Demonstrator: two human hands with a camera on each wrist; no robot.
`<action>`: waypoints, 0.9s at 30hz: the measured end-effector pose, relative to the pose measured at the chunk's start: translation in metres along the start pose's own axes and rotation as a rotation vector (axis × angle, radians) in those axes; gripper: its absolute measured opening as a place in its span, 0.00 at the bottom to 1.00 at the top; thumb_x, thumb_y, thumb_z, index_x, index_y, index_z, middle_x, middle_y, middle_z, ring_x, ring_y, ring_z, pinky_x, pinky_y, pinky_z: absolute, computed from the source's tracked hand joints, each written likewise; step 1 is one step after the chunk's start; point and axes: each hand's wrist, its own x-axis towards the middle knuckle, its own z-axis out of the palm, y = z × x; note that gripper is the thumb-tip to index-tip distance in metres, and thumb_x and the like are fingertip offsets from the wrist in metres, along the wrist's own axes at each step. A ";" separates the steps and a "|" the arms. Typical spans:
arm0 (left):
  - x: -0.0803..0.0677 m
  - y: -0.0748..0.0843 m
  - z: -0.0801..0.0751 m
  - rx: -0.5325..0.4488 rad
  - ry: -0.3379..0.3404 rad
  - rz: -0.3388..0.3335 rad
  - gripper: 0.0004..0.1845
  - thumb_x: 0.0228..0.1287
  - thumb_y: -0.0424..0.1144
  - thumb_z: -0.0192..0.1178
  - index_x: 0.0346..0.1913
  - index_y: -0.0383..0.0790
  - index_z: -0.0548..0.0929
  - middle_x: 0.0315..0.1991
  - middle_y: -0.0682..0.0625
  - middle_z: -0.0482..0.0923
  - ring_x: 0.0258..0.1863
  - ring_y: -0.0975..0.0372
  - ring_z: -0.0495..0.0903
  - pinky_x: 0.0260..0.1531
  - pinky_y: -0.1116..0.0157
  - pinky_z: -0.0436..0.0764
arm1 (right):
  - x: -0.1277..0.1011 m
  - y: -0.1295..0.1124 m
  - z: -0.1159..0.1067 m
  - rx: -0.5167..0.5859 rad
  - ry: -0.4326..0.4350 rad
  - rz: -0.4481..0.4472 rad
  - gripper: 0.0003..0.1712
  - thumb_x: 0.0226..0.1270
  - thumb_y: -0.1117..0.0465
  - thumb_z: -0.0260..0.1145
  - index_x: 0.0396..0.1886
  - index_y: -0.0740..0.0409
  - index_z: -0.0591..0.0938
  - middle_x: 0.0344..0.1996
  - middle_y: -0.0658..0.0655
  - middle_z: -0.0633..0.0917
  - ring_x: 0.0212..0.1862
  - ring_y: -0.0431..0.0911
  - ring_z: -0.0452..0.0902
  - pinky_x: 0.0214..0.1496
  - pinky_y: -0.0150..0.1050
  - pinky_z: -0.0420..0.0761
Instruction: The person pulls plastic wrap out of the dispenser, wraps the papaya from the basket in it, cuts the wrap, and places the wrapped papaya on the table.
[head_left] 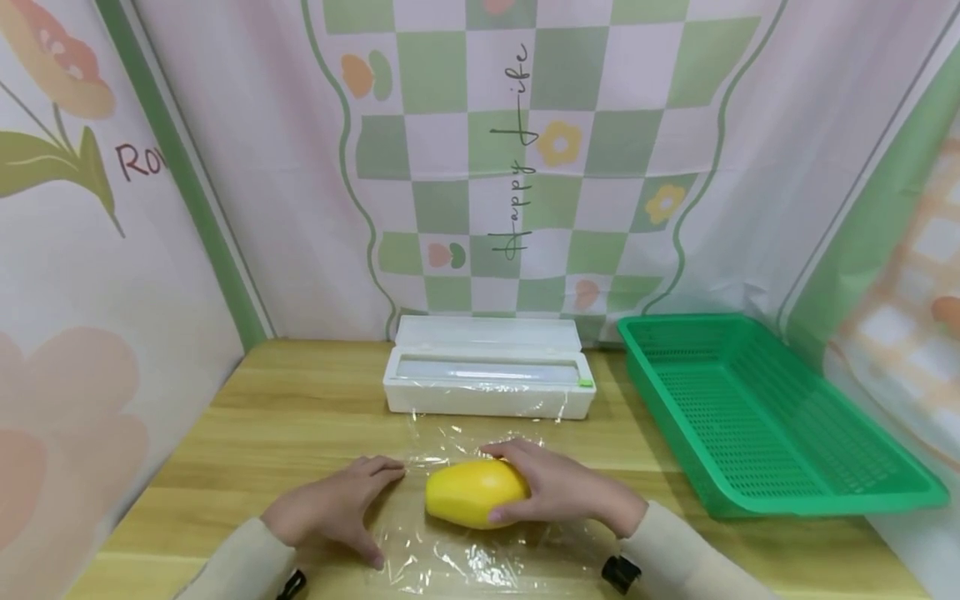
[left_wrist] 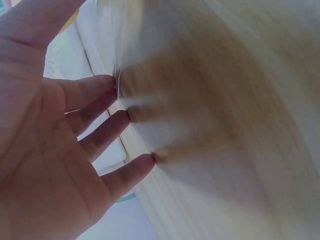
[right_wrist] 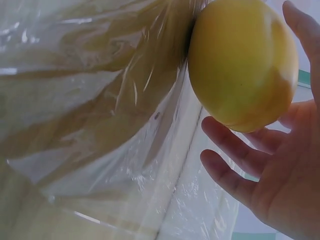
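A smooth, oval yellow fruit [head_left: 471, 493] lies on its side on a sheet of clear cling film [head_left: 420, 546] spread over the table. Around its right end, my right hand [head_left: 558, 487] holds it with the thumb on the near side and fingers on the far side. In the right wrist view, the fruit [right_wrist: 240, 65] sits between thumb and fingers, above crinkled film [right_wrist: 100, 95]. My left hand [head_left: 341, 504] rests at the film's left edge, thumb and fingers spread apart. Its fingertips [left_wrist: 145, 162] touch the surface in the left wrist view.
Behind the fruit stands a white cling film box [head_left: 487, 402], its lid raised, with film coming over its front. A green perforated basket [head_left: 675, 433] is at the right. Patterned curtains [head_left: 300, 208] surround the wooden table [head_left: 300, 392] at the back and sides.
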 end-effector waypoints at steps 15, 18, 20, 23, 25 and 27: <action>-0.001 0.002 0.003 0.011 0.091 0.099 0.54 0.30 0.55 0.83 0.64 0.35 0.73 0.66 0.45 0.65 0.64 0.52 0.67 0.65 0.53 0.71 | -0.036 0.009 -0.013 0.037 0.109 0.077 0.54 0.59 0.31 0.68 0.76 0.57 0.63 0.64 0.61 0.74 0.61 0.55 0.74 0.59 0.56 0.78; -0.001 0.002 0.002 -0.018 0.088 0.124 0.42 0.32 0.54 0.83 0.55 0.46 0.77 0.55 0.55 0.70 0.54 0.61 0.70 0.57 0.61 0.78 | -0.045 0.012 -0.014 0.075 0.117 0.098 0.51 0.60 0.33 0.68 0.72 0.60 0.66 0.57 0.59 0.79 0.57 0.53 0.76 0.55 0.54 0.81; 0.000 0.001 0.001 -0.077 0.059 0.142 0.32 0.36 0.52 0.82 0.47 0.52 0.78 0.46 0.61 0.72 0.45 0.66 0.71 0.47 0.66 0.80 | -0.051 0.015 -0.016 0.085 0.109 0.093 0.44 0.63 0.35 0.67 0.67 0.60 0.71 0.51 0.55 0.81 0.52 0.49 0.78 0.52 0.50 0.82; 0.001 0.000 -0.001 -0.195 -0.010 0.174 0.19 0.45 0.48 0.80 0.38 0.54 0.81 0.35 0.65 0.75 0.35 0.70 0.74 0.37 0.71 0.79 | -0.060 0.019 -0.018 0.088 0.080 0.044 0.30 0.66 0.40 0.68 0.55 0.58 0.78 0.42 0.47 0.83 0.44 0.42 0.79 0.48 0.43 0.84; 0.001 -0.001 -0.001 -0.289 -0.060 0.194 0.12 0.50 0.42 0.78 0.33 0.52 0.84 0.31 0.66 0.78 0.31 0.72 0.76 0.34 0.72 0.80 | -0.065 0.022 -0.018 0.098 0.047 -0.022 0.18 0.67 0.46 0.69 0.46 0.54 0.81 0.38 0.42 0.82 0.41 0.37 0.79 0.45 0.39 0.84; 0.001 -0.002 0.000 -0.339 -0.093 0.205 0.07 0.53 0.38 0.76 0.32 0.49 0.86 0.30 0.67 0.80 0.29 0.73 0.78 0.34 0.72 0.82 | -0.070 0.026 -0.017 0.115 0.013 -0.091 0.10 0.67 0.52 0.70 0.41 0.51 0.82 0.35 0.39 0.82 0.38 0.33 0.78 0.42 0.35 0.84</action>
